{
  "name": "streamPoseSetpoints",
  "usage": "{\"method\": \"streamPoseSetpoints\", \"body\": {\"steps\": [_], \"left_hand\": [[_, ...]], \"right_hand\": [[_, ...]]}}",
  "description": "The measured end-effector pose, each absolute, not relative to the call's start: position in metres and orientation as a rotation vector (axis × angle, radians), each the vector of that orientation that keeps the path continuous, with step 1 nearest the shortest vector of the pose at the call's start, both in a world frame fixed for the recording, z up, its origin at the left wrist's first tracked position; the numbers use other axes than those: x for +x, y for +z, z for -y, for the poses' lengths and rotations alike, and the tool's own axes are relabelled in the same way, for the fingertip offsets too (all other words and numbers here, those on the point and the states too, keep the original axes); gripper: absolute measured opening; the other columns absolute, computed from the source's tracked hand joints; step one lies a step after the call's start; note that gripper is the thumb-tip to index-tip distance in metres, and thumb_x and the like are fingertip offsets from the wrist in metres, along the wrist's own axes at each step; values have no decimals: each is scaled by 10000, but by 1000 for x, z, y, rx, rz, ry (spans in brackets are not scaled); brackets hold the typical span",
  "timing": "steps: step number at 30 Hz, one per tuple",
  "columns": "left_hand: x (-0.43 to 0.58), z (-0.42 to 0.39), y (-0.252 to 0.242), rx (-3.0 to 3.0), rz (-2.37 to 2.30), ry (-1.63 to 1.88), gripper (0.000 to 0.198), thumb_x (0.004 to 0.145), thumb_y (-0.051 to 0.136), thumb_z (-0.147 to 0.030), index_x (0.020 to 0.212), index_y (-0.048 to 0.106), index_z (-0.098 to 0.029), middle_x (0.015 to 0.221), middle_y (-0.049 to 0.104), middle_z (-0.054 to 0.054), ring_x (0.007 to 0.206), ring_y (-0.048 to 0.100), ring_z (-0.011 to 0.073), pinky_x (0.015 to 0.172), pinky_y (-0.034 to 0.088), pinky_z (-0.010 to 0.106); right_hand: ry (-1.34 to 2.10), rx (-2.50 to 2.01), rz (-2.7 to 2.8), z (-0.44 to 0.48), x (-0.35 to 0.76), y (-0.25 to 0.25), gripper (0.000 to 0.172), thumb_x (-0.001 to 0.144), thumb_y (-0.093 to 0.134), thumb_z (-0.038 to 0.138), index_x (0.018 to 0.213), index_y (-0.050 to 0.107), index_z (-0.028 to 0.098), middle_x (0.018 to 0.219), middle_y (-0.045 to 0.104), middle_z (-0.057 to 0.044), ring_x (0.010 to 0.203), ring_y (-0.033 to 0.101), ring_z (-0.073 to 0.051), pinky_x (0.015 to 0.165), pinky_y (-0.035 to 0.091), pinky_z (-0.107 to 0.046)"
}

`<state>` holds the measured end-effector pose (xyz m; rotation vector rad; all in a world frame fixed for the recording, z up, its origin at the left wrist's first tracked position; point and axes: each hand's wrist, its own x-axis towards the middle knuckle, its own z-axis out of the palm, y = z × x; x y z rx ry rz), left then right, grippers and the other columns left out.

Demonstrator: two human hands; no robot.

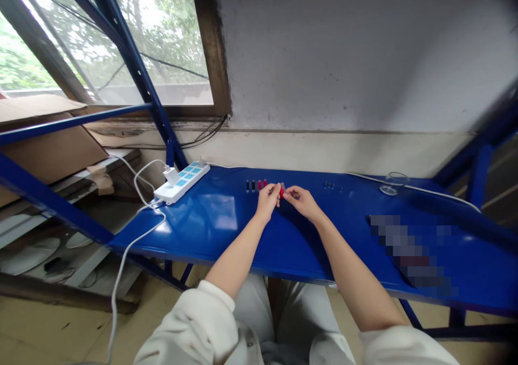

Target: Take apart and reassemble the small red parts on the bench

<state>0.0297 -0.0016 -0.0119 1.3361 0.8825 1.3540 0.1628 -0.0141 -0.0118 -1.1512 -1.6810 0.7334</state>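
Observation:
Over the back middle of the blue table, my left hand (pixel 267 200) is closed, pinching a small red tube-like piece (pixel 281 191). My right hand (pixel 300 200) meets it from the right, its thumb and fingers pressed together at the same red piece. The piece is too small to name more exactly. Just left of my hands, two black tubes with pale lower ends (pixel 250 185) stand upright in a row with two red ones (pixel 262 184). Further right lie several tiny greyish pieces (pixel 329 185).
A white power strip (pixel 182 183) with a plugged-in adapter sits at the table's (pixel 218 235) left end, its cable hanging over the edge. Clear round containers (pixel 389 189) stand at back right beside a white cable. A blurred-out object (pixel 408 254) lies at right.

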Motion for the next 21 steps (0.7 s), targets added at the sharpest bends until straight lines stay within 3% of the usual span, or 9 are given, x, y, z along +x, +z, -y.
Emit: {"method": "streamPoseSetpoints", "body": {"steps": [10, 16, 21], "left_hand": [[29, 1, -14, 1361, -921, 1248, 166, 733, 526, -309, 761, 566, -151, 499, 450, -61, 329, 375, 31, 354, 261, 168], [28, -4, -21, 1459, -1103, 1175, 155, 747, 495, -292, 750, 565, -154, 504, 481, -47, 334, 395, 47, 367, 289, 173], [26, -3, -23, 1679, -1275, 1219, 142, 765, 466, -268, 740, 575, -180, 553, 538, -18, 451, 475, 87, 471, 348, 192]], "right_hand": [[699, -1232, 1816, 19, 161, -11, 216, 721, 543, 395, 717, 522, 180, 574, 499, 30, 520, 428, -100, 523, 349, -235], [578, -1316, 1927, 15, 163, -17, 182, 721, 530, 364, 711, 557, 184, 584, 543, 15, 526, 471, -111, 515, 352, -233], [439, -1518, 1791, -3, 179, -26, 145, 707, 545, 322, 668, 556, 182, 638, 603, -23, 590, 542, -141, 546, 374, -246]]}}
